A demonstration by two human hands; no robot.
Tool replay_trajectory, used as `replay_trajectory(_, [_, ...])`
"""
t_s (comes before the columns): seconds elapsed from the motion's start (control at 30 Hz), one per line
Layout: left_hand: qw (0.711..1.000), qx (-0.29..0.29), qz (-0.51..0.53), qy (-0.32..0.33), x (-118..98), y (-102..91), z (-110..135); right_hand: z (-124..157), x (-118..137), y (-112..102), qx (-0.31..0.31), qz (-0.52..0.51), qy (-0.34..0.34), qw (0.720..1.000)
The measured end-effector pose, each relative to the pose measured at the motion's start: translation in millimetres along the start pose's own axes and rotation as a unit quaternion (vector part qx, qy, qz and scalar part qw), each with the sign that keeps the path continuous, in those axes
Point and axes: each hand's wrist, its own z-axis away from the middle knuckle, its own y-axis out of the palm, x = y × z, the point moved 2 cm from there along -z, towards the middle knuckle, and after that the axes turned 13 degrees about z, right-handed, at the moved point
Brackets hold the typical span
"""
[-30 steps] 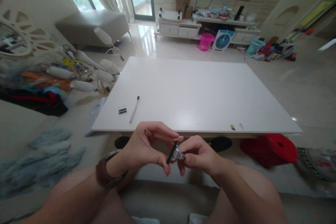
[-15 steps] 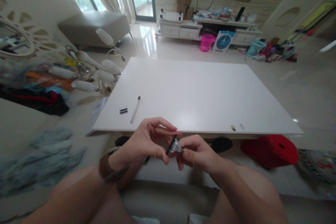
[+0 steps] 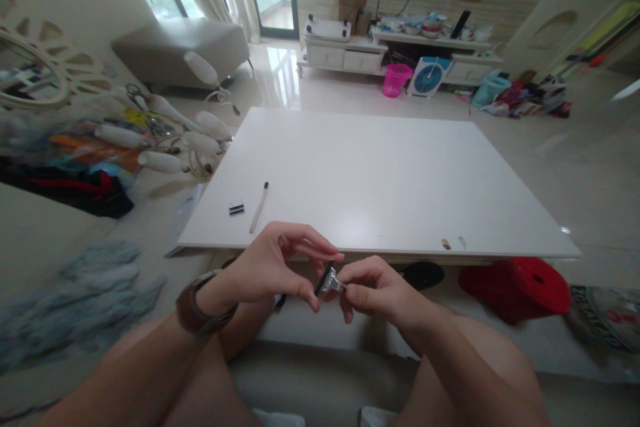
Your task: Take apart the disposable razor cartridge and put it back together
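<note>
Between my two hands, just in front of the table's near edge, is a small silver metal piece (image 3: 331,282) with a black bar along one side; its exact kind is unclear. My left hand (image 3: 273,267) spans the black bar, thumb at the lower end and fingertips at the upper end. Pinched in the thumb and fingers of my right hand (image 3: 375,287) is the narrow silver end. On the white table (image 3: 370,173) to the left lie a slim white stick with a dark tip (image 3: 259,208) and two small black strips (image 3: 237,209).
Near the table's right front edge lie a small yellow-and-dark piece (image 3: 446,244) and a small clear piece (image 3: 463,242). A red container (image 3: 520,290) stands right of my legs. Lamp shades (image 3: 213,125) reach close to the table's left side. A grey seat (image 3: 320,380) is beneath me.
My left wrist has shifted slightly left, and the silver piece has turned a little between my fingers. Both hands keep their hold. The things on the table have not moved.
</note>
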Motion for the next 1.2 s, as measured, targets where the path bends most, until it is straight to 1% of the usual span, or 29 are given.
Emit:
replay_trajectory(0.1, [1.000, 0.008, -0.018, 0.000, -3, 1.7, 0, 1, 0, 0, 0.007, -0.003, 0.007, 1.000])
replay_trajectory(0.23, [1.000, 0.017, -0.015, -0.013, -4, 1.9, 0, 1, -1, 1, 0.017, -0.006, 0.013, 1.000])
replay_trajectory(0.33, [1.000, 0.014, -0.010, -0.004, -2, 1.3, 1, 0, -1, 1, 0.023, -0.011, 0.003, 1.000])
replay_trajectory(0.4, [1.000, 0.010, -0.009, 0.015, -1, 0.7, 0, -1, -1, 1, 0.008, -0.012, -0.006, 1.000])
replay_trajectory(0.57, [0.995, -0.001, -0.018, 0.094, 1, -2.1, -3, -4, -3, 1, -0.046, -0.021, -0.027, 0.998])
replay_trajectory(0.63, [0.994, 0.001, -0.016, 0.104, 1, -3.7, -3, -6, -7, 1, -0.053, -0.029, -0.029, 0.998])
replay_trajectory(0.73, [0.996, 0.001, -0.006, 0.091, 0, -6.4, -4, -7, -11, 1, -0.053, -0.040, -0.023, 0.998])
replay_trajectory(0.83, [0.996, -0.013, 0.022, 0.083, -3, -9.1, -5, -7, -13, 0, -0.060, -0.041, -0.021, 0.997])
replay_trajectory(0.97, [0.991, -0.060, 0.050, 0.106, -6, -10.0, -6, -8, -10, 0, -0.074, -0.039, -0.024, 0.996])
replay_trajectory(1.03, [0.990, -0.081, 0.050, 0.105, -5, -8.0, -6, -9, -9, 1, -0.078, -0.042, -0.024, 0.996])
replay_trajectory(1.13, [0.991, -0.102, 0.032, 0.075, -1, -3.3, -6, -11, -8, 2, -0.092, -0.037, -0.020, 0.995])
replay_trajectory(1.2, [0.991, -0.122, 0.022, 0.045, 3, -1.3, -7, -12, -9, 2, -0.117, -0.023, -0.013, 0.993])
